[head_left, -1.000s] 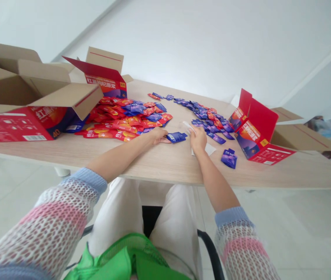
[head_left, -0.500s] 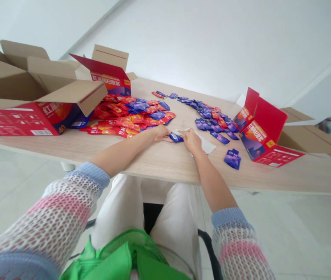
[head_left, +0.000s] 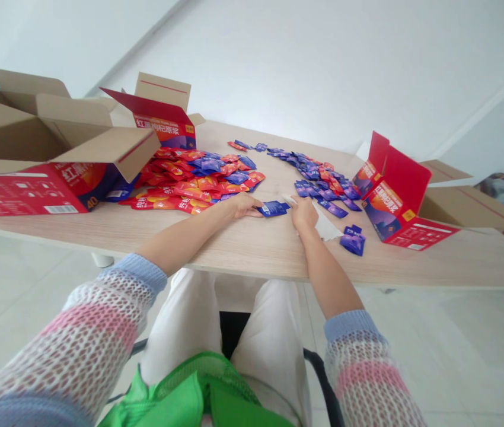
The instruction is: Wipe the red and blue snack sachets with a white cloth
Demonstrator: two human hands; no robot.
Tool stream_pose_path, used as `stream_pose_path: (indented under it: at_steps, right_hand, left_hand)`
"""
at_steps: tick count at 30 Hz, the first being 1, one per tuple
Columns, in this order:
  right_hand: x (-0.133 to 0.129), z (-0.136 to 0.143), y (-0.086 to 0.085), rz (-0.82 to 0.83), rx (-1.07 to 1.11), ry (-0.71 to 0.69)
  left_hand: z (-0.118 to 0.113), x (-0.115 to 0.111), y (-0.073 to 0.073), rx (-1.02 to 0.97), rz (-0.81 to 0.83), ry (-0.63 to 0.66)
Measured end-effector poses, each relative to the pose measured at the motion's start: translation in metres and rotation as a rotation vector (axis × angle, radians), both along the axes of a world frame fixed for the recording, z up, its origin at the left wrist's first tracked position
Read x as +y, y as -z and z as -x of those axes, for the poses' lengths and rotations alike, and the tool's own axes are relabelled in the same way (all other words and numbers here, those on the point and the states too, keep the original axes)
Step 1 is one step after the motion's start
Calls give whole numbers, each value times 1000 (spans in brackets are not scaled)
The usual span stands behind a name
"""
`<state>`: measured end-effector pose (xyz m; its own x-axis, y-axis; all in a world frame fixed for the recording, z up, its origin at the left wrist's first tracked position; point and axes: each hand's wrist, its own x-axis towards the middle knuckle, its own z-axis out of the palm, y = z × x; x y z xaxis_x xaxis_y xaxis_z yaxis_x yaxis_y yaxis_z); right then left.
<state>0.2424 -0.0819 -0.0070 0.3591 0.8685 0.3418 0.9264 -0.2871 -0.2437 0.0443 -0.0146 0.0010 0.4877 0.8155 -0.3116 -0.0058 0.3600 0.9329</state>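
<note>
Near the middle of the table, my left hand (head_left: 243, 206) pinches the left end of a blue sachet (head_left: 273, 209), which lies flat with its label side up. My right hand (head_left: 304, 213) is closed on a white tissue (head_left: 325, 226), just right of the sachet. A heap of red and blue sachets (head_left: 198, 181) lies beyond and left of my left hand. More purple and red sachets (head_left: 318, 175) are spread beyond my right hand. Two purple sachets (head_left: 353, 240) lie apart, right of the tissue.
A large open carton (head_left: 25, 184) stands at the left, with a smaller open red box (head_left: 165, 127) behind it. Another open red box (head_left: 389, 207) stands at the right. The table's front edge (head_left: 252, 274) runs above my lap.
My right hand has moved right, drawing the tissue away from the blue sachet. More of the sachet now shows between my hands. The view has shifted slightly.
</note>
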Motion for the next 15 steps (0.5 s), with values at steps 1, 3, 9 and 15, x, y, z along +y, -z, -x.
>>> stream_pose_path:
  at_steps: [1, 3, 9, 15]
  right_hand:
    - [-1, -2, -1, -36, 6, 5]
    - [-2, -2, -4, -100, 13, 7]
    - [-2, 16, -3, -26, -10, -191]
    - [-4, 34, -3, 55, -45, -430]
  left_hand:
    - [0, -1, 0, 3, 3, -4]
    - [0, -2, -1, 10, 7, -9]
    - [0, -7, -5, 16, 18, -51]
    - [0, -9, -7, 27, 2, -57]
